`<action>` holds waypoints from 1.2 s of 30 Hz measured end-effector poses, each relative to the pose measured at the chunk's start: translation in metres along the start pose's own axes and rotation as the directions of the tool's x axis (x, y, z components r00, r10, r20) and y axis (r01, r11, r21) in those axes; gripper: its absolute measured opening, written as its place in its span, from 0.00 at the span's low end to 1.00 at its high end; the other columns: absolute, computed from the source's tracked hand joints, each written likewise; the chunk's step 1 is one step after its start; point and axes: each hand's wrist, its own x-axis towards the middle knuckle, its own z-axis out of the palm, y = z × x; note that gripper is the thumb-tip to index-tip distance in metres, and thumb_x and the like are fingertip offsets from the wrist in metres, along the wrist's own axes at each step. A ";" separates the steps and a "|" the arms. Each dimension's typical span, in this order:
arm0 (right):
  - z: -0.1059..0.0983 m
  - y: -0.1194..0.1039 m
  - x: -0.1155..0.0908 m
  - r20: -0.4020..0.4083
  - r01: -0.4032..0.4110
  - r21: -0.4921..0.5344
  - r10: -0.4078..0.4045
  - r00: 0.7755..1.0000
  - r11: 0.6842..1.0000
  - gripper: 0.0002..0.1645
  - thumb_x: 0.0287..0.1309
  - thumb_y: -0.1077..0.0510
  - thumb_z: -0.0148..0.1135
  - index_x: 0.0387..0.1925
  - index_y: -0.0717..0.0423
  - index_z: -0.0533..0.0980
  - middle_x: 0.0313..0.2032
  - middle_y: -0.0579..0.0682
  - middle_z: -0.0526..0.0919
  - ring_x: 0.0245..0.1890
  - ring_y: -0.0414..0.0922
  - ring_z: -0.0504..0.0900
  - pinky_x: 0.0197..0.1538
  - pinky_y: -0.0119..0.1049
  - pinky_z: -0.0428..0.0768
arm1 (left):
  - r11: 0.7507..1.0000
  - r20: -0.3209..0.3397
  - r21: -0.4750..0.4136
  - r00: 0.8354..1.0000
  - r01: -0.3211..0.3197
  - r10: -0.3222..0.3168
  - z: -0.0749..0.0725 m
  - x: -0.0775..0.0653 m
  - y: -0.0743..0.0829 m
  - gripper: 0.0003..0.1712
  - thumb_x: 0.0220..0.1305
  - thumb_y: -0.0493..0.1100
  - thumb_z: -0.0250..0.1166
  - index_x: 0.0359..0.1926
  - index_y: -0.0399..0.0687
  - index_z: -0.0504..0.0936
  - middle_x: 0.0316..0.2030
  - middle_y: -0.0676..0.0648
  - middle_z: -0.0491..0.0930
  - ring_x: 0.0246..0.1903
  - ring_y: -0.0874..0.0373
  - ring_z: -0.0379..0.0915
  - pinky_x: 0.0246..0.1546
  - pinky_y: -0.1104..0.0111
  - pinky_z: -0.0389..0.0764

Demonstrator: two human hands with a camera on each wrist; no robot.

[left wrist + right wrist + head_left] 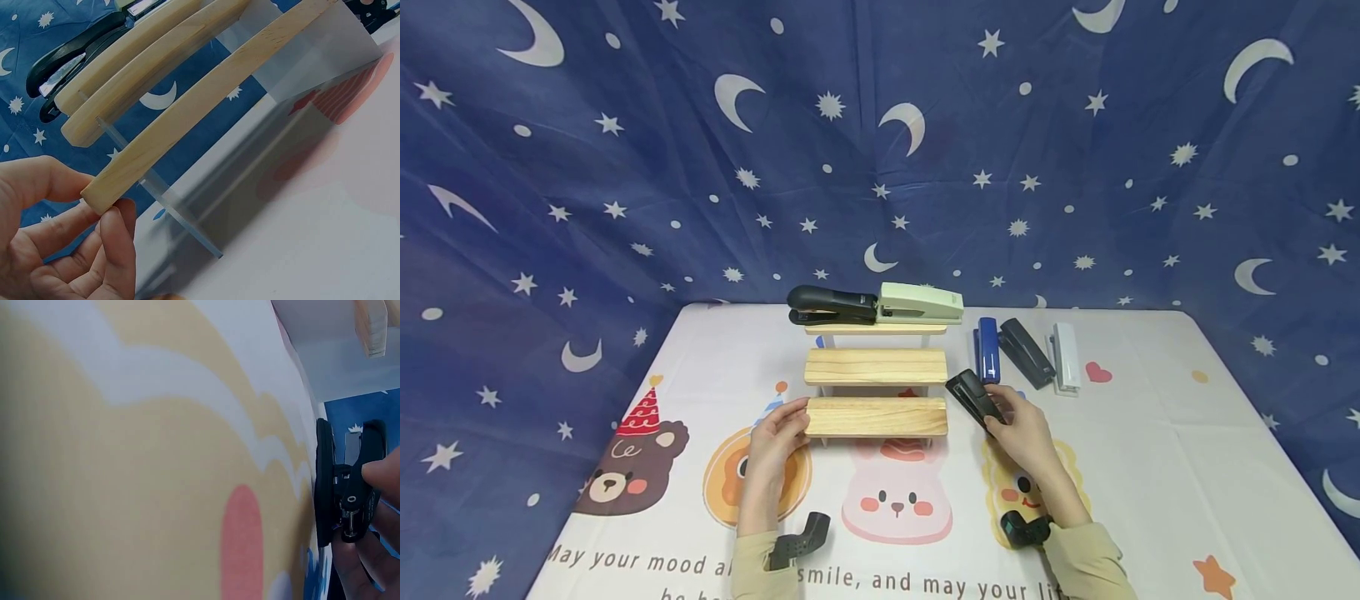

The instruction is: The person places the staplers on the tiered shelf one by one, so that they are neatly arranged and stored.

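Observation:
My left hand (775, 437) pinches the left end of the lowest wooden step of a three-tier display stand (876, 417). In the left wrist view, thumb and fingers close around that step's end (109, 190), above a clear support. My right hand (1022, 433) holds a black stapler (976, 397), tilted beside the stand's right side. The right wrist view shows this stapler (359, 487) side-on, its arm and base apart, close to the tablecloth. On the top step, a black stapler (831, 305) and a pale green stapler (919, 302) lie end to end.
Right of the stand lie a blue stapler (988, 350), a dark grey stapler (1027, 353) and a white stapler (1065, 358). The table has a white printed cloth (1135, 467). Behind it hangs a dark blue curtain (1075, 150) with moons and stars.

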 end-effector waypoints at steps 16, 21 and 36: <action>-0.004 0.003 -0.002 0.019 -0.004 0.119 0.002 1.000 0.993 0.28 0.52 0.69 0.60 0.57 0.57 0.74 0.46 0.60 0.82 0.47 0.53 0.79 0.52 0.48 0.74 | 1.000 -0.008 0.005 1.000 -0.006 0.006 -0.001 0.001 -0.001 0.23 0.64 0.35 0.60 0.60 0.35 0.73 0.37 0.58 0.78 0.31 0.68 0.74 0.34 0.76 0.77; -0.006 0.004 -0.004 0.016 0.011 0.149 -0.013 1.000 0.989 0.27 0.52 0.69 0.61 0.56 0.58 0.74 0.46 0.61 0.82 0.50 0.56 0.79 0.57 0.55 0.75 | 1.000 -0.009 0.007 1.000 -0.009 0.009 0.000 0.000 0.000 0.23 0.64 0.35 0.60 0.60 0.35 0.73 0.37 0.58 0.78 0.31 0.68 0.74 0.34 0.76 0.77; -0.017 0.001 -0.016 -0.003 0.029 0.127 -0.029 1.000 0.992 0.25 0.52 0.70 0.62 0.54 0.57 0.75 0.47 0.59 0.82 0.49 0.55 0.79 0.52 0.48 0.77 | 1.000 -0.035 0.028 0.999 -0.010 0.011 0.002 0.003 -0.001 0.20 0.63 0.35 0.60 0.57 0.38 0.76 0.38 0.55 0.79 0.31 0.67 0.74 0.33 0.76 0.78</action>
